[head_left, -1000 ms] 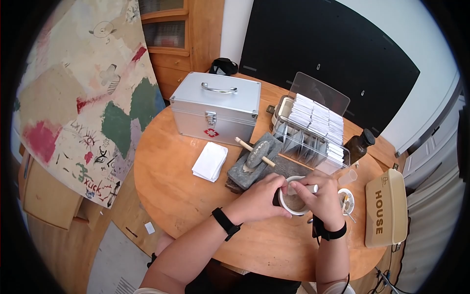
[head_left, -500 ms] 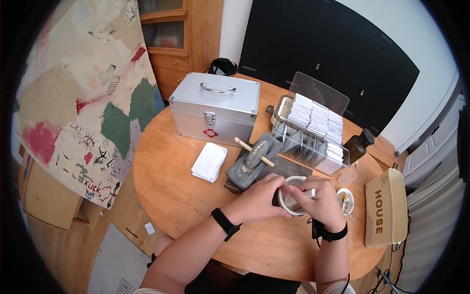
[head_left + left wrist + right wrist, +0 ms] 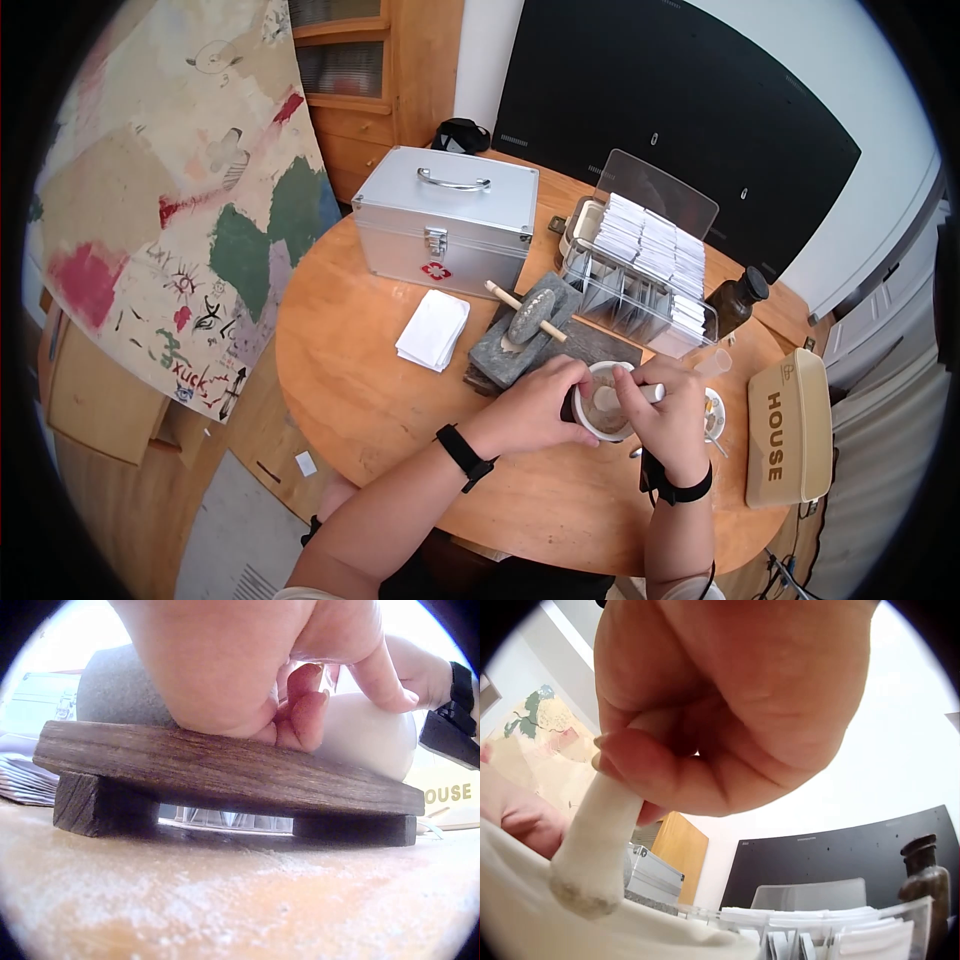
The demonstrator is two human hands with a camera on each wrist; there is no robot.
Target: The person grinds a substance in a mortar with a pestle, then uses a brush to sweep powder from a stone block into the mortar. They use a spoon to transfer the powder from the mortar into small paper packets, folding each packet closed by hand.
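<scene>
My left hand (image 3: pixel 530 405) holds the white mortar (image 3: pixel 367 739) at its rim, thumb on the near side and the forefinger at the far side. Tan powder (image 3: pixel 590 415) lies inside the bowl. In my right hand (image 3: pixel 668 410) is a white pestle (image 3: pixel 600 832), gripped between thumb and curled fingers. It leans with its head down in the mortar, and that end is coated with powder. The mortar stands on a dark wooden stand (image 3: pixel 225 769), where the left hand's lower fingers rest. A grey stone grinding trough (image 3: pixel 490 357) with a wooden-handled wheel (image 3: pixel 532 315) sits beside the left hand.
Behind stand a silver first-aid case (image 3: pixel 400 240) and a clear box of white packets (image 3: pixel 640 235). A brown bottle (image 3: pixel 737 300), a small plastic cup (image 3: pixel 713 362), a white dish (image 3: pixel 716 424) and a beige HOUSE bin (image 3: pixel 790 430) are to the right. White papers (image 3: pixel 432 330) lie left.
The pestle's head dipped lower in the mortar half a second ago and now shows higher, leaning left over the powder. My right hand shifted with it; the left hand keeps its hold.
</scene>
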